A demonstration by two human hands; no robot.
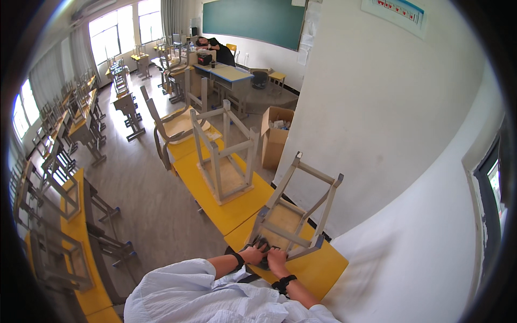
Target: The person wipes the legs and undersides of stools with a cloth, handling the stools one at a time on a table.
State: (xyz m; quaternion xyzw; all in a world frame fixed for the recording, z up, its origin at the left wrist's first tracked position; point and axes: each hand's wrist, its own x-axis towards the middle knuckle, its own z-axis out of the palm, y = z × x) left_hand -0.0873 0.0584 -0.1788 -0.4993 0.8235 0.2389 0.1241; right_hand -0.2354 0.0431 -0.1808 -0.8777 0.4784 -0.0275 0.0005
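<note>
Below the centre, my left hand (253,255) and my right hand (277,258) are close together at the near edge of an upturned stool (282,218). Both are on a dark grey cloth (262,264), bunched against the stool's lower near side. The fingers of my left hand spread over the cloth; those of my right hand are curled on it. The stool's legs point up, and its seat rests on a yellow desk top (319,262). Black bands circle both wrists.
Another upturned stool (226,177) stands on the adjoining yellow desk, with an upturned chair (177,125) beyond. A cardboard box (274,149) sits by the white wall (387,121). Desk rows with upturned stools fill the left. A person (218,50) leans on the front desk near the chalkboard (254,22).
</note>
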